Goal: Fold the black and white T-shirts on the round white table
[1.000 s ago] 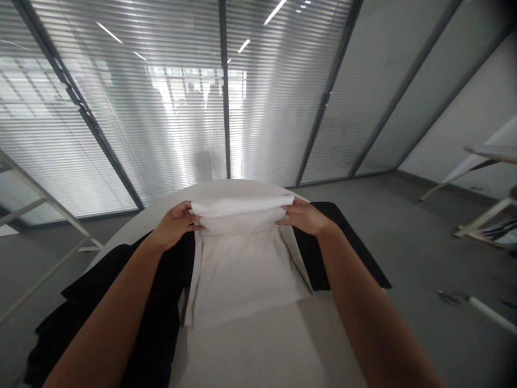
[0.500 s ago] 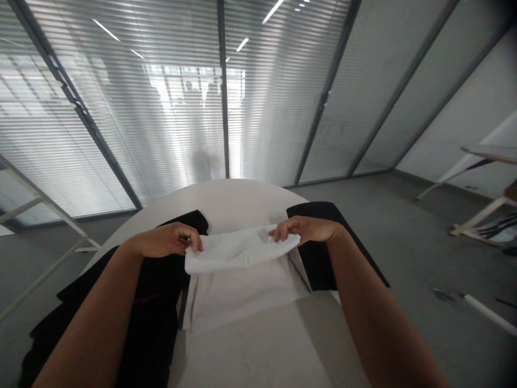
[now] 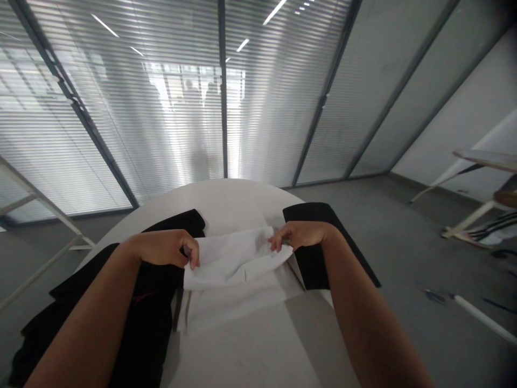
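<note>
A piece of white cloth [image 3: 230, 258], partly folded over itself, lies in front of me on a round white table [image 3: 226, 199]. My left hand [image 3: 175, 249] pinches its left edge between thumb and fingers. At the right edge, my right hand [image 3: 297, 235] has its fingers closed on the cloth too. The raised upper layer hangs over a lower white layer [image 3: 238, 310]. Under and beside my left forearm spreads black fabric [image 3: 151, 307]. A flat black piece [image 3: 323, 264] lies beneath my right wrist.
Glass panels with blinds [image 3: 181, 134] stand behind the table. A pale metal frame [image 3: 44, 199] is at the left. On the right are another table [image 3: 488, 159], and a white tube [image 3: 484, 318] low down near the grey floor [image 3: 363, 205].
Both hands have come slightly lower and nearer me, bringing the upper layer of white cloth down over the lower one. Each hand keeps its grip.
</note>
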The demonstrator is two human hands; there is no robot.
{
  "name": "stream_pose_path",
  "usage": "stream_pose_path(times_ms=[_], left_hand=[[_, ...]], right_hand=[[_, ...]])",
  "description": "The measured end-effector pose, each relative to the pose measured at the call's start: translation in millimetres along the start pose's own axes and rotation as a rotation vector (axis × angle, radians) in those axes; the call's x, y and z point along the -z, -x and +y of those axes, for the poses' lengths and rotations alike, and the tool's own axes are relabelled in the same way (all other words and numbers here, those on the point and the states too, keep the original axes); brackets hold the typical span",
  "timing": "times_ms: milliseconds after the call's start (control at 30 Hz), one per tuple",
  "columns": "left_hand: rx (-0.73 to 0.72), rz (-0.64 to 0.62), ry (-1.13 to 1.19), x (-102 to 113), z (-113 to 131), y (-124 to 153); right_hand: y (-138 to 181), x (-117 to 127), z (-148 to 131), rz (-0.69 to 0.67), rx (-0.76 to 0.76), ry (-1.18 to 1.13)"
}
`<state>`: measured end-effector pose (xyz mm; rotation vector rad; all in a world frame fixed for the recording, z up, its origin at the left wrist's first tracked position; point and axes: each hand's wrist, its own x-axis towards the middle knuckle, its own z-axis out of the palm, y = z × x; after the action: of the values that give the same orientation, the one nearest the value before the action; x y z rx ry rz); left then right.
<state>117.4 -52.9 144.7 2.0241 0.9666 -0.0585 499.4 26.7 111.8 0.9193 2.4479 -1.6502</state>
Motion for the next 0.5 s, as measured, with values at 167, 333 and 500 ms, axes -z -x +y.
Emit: stream_pose_path(times_ms=[167,333,500], left_hand=[[0.020,-0.029,-0.039,-2,9,1],[0.017,-0.034,-0.034,-2,20,8],[0.041,-0.087,-0.011,-10,19,0]], right_hand=[[2,1,-2,0.000,-0.058,0.075],[9,2,-3,-0.023,-0.016,-0.004],[5,-1,-2,-0.027,-0.055,0.004]])
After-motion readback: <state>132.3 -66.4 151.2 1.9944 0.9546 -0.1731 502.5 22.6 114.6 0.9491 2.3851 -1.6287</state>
